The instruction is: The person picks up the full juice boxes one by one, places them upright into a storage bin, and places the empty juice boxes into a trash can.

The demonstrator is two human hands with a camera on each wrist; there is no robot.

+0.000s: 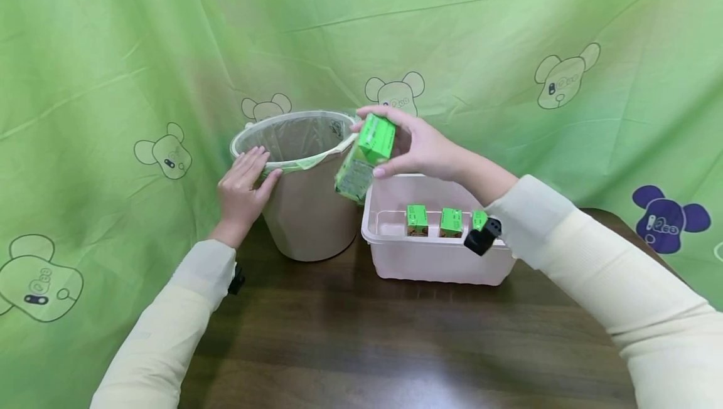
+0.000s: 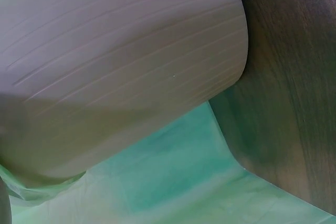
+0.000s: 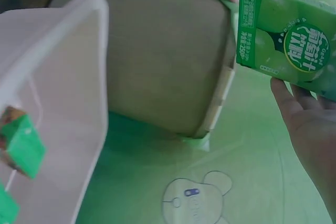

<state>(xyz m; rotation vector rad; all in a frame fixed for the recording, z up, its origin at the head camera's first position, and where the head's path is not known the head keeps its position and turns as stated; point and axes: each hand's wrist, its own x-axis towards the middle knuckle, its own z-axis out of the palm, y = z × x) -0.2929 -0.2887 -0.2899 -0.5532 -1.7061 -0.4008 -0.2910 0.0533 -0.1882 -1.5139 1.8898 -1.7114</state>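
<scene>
A green juice box is gripped between the thumb and fingers of my right hand, tilted in the air beside the trash can's right rim. Grape juice lettering shows on the juice box in the right wrist view. My left hand rests on the near left rim of the trash can, its fingers laid over the edge. A thin plastic bag lines that can and folds over its rim. In the left wrist view the can's side fills much of the picture; the left hand is almost wholly out of it.
To the right of the can stands a pale pink bin with several small green boxes in it. Both containers are on a dark wooden table. A green curtain with bear prints hangs behind.
</scene>
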